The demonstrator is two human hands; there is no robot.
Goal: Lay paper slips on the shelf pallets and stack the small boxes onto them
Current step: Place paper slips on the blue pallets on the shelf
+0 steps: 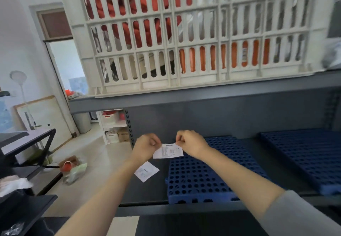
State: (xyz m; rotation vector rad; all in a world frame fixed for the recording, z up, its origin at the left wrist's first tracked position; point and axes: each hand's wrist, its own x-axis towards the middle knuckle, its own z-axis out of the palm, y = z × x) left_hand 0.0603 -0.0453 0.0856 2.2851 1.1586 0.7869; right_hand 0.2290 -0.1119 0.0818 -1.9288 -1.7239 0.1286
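Between the two hands, a paper slip (168, 151) hung stretched by its upper corners. The left hand (145, 146) pinched the left corner with curled fingers (156, 142), and the right hand (190, 143) pinched the right corner in the same way. Both fists were closed on the paper and on nothing else. The slip sat just beneath the fingertips, printed side toward the camera, over the near left corner of a blue pallet (203, 176). Whether its lower edge touched the pallet could not be told.

Below and to the left of the left hand, a second slip (146, 171) lay flat on the dark shelf (147, 189), just beside the pallet and not on it. Well to the right of the right hand, a second pallet (304, 154) lay bare. Above the fingers, on the upper level, stood a white crate (184, 32) with red packs behind its slats.

The step in hand looked like the laying of the first slip, so the task was near its start. Neither pallet carried paper, and no small boxes showed anywhere in view.

The next move would likely call for both hands to lower together toward the perforated top and set the slip flat. The pinches should let go only once the paper rested on the pallet, since a light slip could slide or curl off.
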